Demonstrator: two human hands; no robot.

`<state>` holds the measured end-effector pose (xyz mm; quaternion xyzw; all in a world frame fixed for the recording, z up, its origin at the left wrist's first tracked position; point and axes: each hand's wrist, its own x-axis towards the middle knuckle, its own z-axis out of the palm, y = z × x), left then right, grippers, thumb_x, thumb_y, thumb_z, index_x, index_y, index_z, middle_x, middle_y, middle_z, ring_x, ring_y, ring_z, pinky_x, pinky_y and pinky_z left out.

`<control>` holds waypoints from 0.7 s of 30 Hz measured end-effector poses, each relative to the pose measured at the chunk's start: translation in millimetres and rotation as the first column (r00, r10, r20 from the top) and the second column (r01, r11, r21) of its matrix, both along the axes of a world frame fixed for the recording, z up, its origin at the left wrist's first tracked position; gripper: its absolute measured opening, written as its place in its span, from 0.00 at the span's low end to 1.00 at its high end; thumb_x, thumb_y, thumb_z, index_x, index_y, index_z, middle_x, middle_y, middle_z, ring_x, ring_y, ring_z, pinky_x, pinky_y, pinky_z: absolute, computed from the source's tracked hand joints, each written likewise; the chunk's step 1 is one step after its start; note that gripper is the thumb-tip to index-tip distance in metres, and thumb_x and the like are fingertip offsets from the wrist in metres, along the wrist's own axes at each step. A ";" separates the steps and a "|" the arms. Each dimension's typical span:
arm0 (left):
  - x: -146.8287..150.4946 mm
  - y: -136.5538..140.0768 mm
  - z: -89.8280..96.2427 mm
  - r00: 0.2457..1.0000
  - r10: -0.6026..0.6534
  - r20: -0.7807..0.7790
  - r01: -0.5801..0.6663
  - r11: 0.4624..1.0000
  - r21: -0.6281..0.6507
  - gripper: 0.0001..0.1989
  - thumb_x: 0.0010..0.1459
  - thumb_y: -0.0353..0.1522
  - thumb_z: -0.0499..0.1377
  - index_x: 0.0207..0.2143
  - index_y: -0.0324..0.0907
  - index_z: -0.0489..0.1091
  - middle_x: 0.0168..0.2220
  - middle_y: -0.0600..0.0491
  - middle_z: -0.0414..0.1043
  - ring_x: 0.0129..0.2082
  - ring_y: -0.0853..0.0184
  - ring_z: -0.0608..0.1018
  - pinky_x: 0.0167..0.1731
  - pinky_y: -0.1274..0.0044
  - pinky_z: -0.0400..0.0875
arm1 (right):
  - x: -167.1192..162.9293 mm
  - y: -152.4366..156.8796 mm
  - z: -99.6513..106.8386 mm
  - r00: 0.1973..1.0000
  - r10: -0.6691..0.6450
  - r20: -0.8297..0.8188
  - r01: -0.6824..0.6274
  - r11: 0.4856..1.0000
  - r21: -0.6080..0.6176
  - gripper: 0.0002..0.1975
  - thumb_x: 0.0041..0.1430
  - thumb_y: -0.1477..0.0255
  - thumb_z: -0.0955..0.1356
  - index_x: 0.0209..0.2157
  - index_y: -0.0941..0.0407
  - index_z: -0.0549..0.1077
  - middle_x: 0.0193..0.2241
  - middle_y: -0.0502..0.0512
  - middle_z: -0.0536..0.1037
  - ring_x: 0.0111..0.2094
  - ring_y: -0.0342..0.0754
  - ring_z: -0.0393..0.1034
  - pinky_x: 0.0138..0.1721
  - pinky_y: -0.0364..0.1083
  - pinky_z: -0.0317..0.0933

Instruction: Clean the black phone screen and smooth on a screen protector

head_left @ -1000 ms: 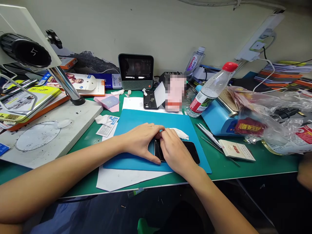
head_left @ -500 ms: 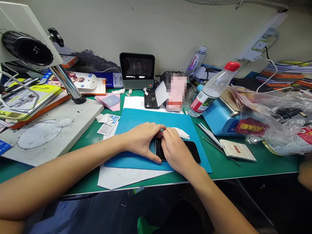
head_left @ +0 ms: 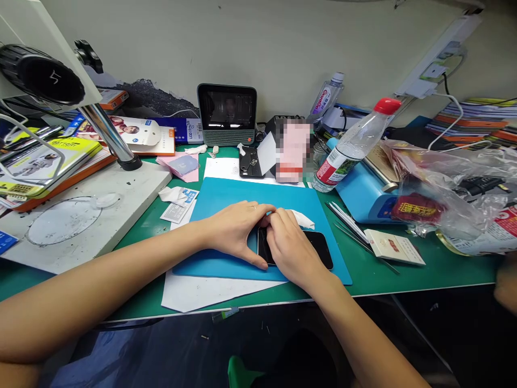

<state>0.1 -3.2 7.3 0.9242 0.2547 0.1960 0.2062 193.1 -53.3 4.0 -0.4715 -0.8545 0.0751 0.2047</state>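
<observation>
A black smartphone point(head_left: 323, 250) lies flat, screen up, on a blue mat point(head_left: 218, 194). My left hand point(head_left: 238, 231) spans its left end, thumb at the near edge and fingers by the far edge, steadying it. Over the middle of the phone is my right hand point(head_left: 293, 248), its fingers curled and pressed together near the left fingertips. Whatever those right fingers pinch, if anything, is hidden. Just behind the right hand a crumpled white tissue point(head_left: 302, 219) rests on the mat.
Tweezers point(head_left: 359, 237) and a white card box point(head_left: 393, 247) lie at the right, near a tilted plastic bottle point(head_left: 343, 153) and a blue device point(head_left: 359, 196). A microscope stand point(head_left: 125, 156) rises at the left. A smart display point(head_left: 228, 116) stands at the back.
Both hands keep nearly the same pose on the phone. The camera view has shifted slightly.
</observation>
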 end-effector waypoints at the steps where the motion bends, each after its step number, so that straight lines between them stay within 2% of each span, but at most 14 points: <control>1: -0.1 0.0 0.0 1.000 -0.002 0.001 0.002 1.000 0.001 0.49 0.43 0.57 0.72 0.59 0.36 0.64 0.46 0.41 0.76 0.44 0.49 0.79 0.44 0.64 0.71 | 0.0 0.0 0.1 1.000 -0.002 0.005 0.002 1.000 0.001 0.11 0.69 0.80 0.56 0.37 0.54 0.65 0.40 0.61 0.72 0.42 0.56 0.66 0.45 0.55 0.66; 11: -0.3 0.4 -2.1 1.000 -0.002 0.001 0.002 1.000 0.015 0.46 0.44 0.58 0.71 0.55 0.38 0.66 0.50 0.39 0.75 0.47 0.48 0.79 0.44 0.64 0.71 | -0.8 1.2 -0.7 0.998 -0.002 0.062 0.002 1.000 0.004 0.11 0.69 0.81 0.57 0.38 0.55 0.66 0.39 0.61 0.71 0.42 0.56 0.64 0.44 0.55 0.65; 21: 0.5 -0.4 0.2 1.000 0.003 -0.007 -0.003 1.000 -0.002 0.46 0.44 0.58 0.71 0.56 0.38 0.65 0.46 0.42 0.76 0.44 0.50 0.78 0.43 0.65 0.70 | 0.5 1.7 -1.7 0.998 0.007 0.068 -0.006 1.000 -0.006 0.11 0.69 0.81 0.57 0.39 0.55 0.66 0.40 0.61 0.72 0.42 0.56 0.64 0.44 0.54 0.65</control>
